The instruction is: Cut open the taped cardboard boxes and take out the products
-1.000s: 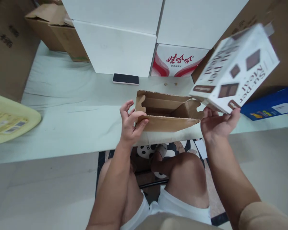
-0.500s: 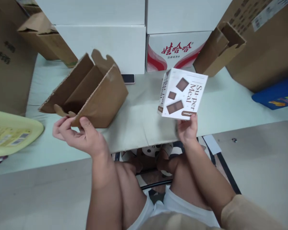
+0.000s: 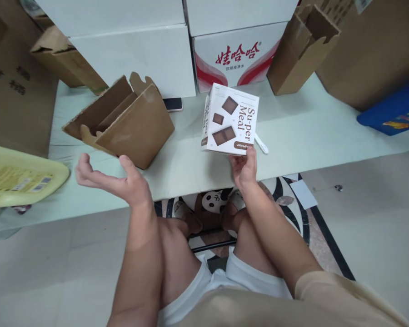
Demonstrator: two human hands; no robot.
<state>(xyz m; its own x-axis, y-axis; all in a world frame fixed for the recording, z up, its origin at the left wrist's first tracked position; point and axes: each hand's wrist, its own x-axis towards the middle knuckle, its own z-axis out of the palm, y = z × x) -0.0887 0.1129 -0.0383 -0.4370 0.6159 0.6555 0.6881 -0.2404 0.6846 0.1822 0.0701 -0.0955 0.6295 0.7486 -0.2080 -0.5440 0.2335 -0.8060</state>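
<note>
My right hand (image 3: 244, 167) grips the lower edge of a white "Su-per Meal" box (image 3: 230, 118), printed with brown squares, and holds it up over the table. A small white handle-like piece (image 3: 261, 143) shows beside the box; the rest of it is hidden. Just below an open brown cardboard box (image 3: 139, 129), my left hand (image 3: 114, 179) is open with fingers and thumb apart, holding nothing. That cardboard box stands on the left of the table with its top facing up and a divider-like panel inside.
White cartons (image 3: 132, 59) and a red-printed carton (image 3: 238, 59) line the back of the green-covered table (image 3: 187, 168). A phone (image 3: 173, 105) lies before them. A narrow cardboard box (image 3: 301, 50) and a blue container (image 3: 391, 109) are on the right, a yellow bottle (image 3: 23, 177) on the left.
My left hand has let go of the cardboard box, which now stands apart from it. The white box in my right hand has shifted left, and the small white piece has come into view.
</note>
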